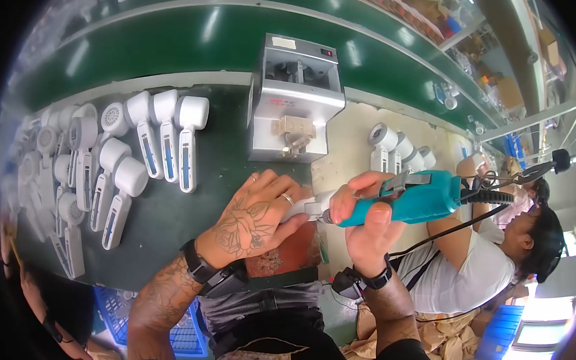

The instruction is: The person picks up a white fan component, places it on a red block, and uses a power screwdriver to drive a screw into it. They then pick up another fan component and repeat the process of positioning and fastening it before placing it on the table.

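My left hand (254,214), tattooed and wearing rings, is closed on a small white part (300,209) at the near edge of the dark work mat. Fingers hide most of that part, so its full shape cannot be told. My right hand (368,238) grips a teal electric screwdriver (416,199), held sideways with its tip pointing left. The tip meets or nearly meets the white part beside my left fingertips. A reddish-brown pad (282,257) lies beneath my hands.
White handheld shower heads (187,143) crowd the left side of the table. A silver screw feeder (290,105) stands at the back middle. More white heads (382,138) sit back right. A co-worker (465,262) sits to my right; a blue crate (116,319) is below left.
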Available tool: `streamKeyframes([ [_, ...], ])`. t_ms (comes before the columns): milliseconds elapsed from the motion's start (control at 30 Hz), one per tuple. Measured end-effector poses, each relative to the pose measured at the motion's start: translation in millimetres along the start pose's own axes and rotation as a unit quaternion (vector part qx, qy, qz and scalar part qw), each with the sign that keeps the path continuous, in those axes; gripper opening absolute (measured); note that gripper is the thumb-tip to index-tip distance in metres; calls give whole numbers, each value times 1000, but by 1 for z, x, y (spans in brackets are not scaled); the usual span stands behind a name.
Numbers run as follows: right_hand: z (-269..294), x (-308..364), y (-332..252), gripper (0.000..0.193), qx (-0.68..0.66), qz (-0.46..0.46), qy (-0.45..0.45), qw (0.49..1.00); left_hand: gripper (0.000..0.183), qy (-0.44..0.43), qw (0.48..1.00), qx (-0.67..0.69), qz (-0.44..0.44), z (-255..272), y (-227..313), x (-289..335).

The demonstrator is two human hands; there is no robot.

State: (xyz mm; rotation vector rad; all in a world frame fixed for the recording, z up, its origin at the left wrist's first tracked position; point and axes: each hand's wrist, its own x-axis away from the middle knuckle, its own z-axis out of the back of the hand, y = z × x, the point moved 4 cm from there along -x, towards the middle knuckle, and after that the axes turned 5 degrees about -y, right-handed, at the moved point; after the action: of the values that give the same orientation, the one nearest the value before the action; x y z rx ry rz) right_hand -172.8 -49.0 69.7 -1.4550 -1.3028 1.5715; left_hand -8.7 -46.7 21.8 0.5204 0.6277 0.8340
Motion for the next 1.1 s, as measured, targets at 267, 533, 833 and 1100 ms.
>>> streamKeyframes([
  [267,1,2,16,51,-28,-15,9,999,32,-11,1000,4,12,-2,1,-3],
  [533,4,5,24,35,-31,19,34,999,35,35,999,-21,-9,4,4,-2],
  [833,-2,61,-42,59,-201,107,131,965,33,79,989,-106,-64,22,42,71],
  [1100,5,88,-44,68,-29,9,87,996,46,659,720,1,217,224,-69,300],
])
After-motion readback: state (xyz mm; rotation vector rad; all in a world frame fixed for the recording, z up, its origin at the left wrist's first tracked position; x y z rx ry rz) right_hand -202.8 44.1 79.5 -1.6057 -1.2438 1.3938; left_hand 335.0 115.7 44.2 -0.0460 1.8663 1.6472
